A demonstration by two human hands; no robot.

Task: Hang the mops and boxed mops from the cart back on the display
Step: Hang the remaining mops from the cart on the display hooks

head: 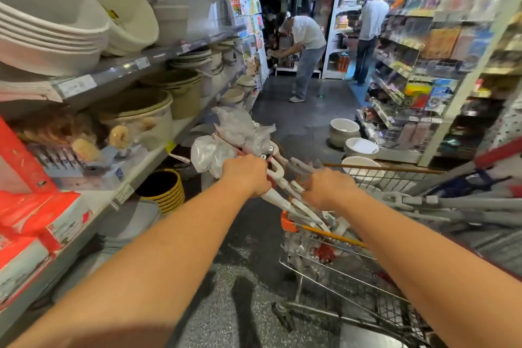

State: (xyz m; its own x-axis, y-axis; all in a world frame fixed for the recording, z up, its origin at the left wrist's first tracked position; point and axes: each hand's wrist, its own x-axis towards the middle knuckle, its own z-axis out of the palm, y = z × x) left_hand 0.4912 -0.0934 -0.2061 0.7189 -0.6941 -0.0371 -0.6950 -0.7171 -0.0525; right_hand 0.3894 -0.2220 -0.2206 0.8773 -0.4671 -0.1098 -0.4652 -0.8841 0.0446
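Right now my left hand grips the white mops, and my right hand curls round the same bundle just beside it, above the handle end of the cart. I judge this to be the lift-out step. Next, the plastic-wrapped heads need raising clear of the wire toward a display hook.

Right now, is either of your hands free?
No, the left hand and the right hand both grip the white mop handles above the cart.
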